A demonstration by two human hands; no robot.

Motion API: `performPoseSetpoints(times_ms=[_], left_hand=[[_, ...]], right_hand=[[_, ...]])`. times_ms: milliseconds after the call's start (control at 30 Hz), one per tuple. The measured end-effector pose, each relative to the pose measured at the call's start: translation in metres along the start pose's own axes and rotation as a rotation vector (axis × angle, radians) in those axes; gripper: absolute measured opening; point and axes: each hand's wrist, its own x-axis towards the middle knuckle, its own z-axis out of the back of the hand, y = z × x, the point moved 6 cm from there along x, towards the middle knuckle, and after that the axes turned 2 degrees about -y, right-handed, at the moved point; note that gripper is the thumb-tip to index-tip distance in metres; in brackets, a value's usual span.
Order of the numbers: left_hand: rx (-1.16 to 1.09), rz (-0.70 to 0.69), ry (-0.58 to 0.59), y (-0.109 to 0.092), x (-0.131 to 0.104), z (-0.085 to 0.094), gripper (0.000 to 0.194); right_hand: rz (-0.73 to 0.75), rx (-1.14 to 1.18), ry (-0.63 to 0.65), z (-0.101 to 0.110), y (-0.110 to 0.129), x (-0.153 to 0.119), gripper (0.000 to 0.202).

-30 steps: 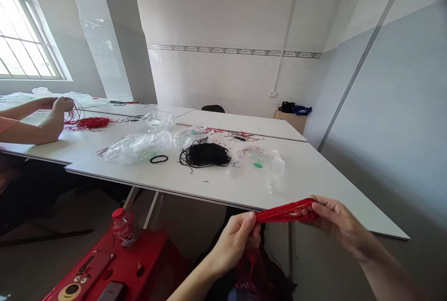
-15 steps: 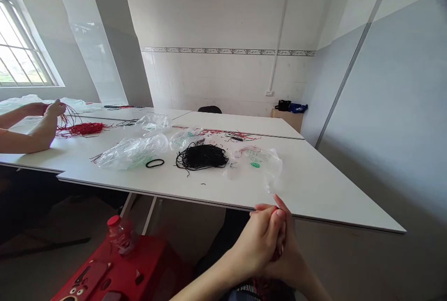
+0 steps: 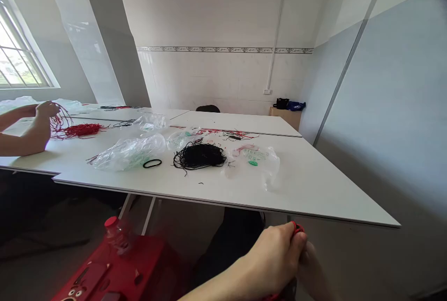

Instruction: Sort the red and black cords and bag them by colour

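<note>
Low at the front, below the table's edge, my left hand [image 3: 274, 256] is closed on a red cord [image 3: 297, 228], which shows as a small loop with some black above the thumb and finger. My right hand [image 3: 312, 266] presses close against it from the right, its visible fingers bent in at the same cord and the rest hidden behind the left hand. More red cord [image 3: 272, 297] shows beneath the hands at the bottom edge. Beyond them on the table lies a bundle of black cords [image 3: 200, 155].
The white table [image 3: 314, 189] also bears clear plastic bags [image 3: 129, 152], a black ring [image 3: 152, 163] and red cord scraps [image 3: 209, 131]. At left, another person's hands [image 3: 44, 110] hold red cords. A red-capped bottle [image 3: 117, 236] stands on a red box [image 3: 150, 263].
My hands have moved right and a little down, away from the table edge. The right fingers that stuck up are now lowered, and the red cord loop has come into sight.
</note>
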Motion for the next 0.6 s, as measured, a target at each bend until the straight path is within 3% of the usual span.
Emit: performPoseSetpoints(times_ms=[133,233,400,600], left_hand=[[0.017,-0.069,-0.019,0.002,0.004,-0.010,0.038],[-0.162,-0.023,0.024,0.004,0.002,-0.012,0.041],[-0.444,0.036,0.138,0.002,-0.009,0.001,0.037],[-0.266,0.179,0.058,0.024,-0.028,0.022,0.037]], right_hand=[[0.010,0.000,0.015,0.012,-0.005,0.004,0.028],[0.056,0.025,0.058,0.012,0.003,0.006,0.026],[0.146,0.042,0.281,-0.004,0.020,0.003,0.017],[0.128,-0.030,0.484,-0.025,0.031,-0.003,0.011]])
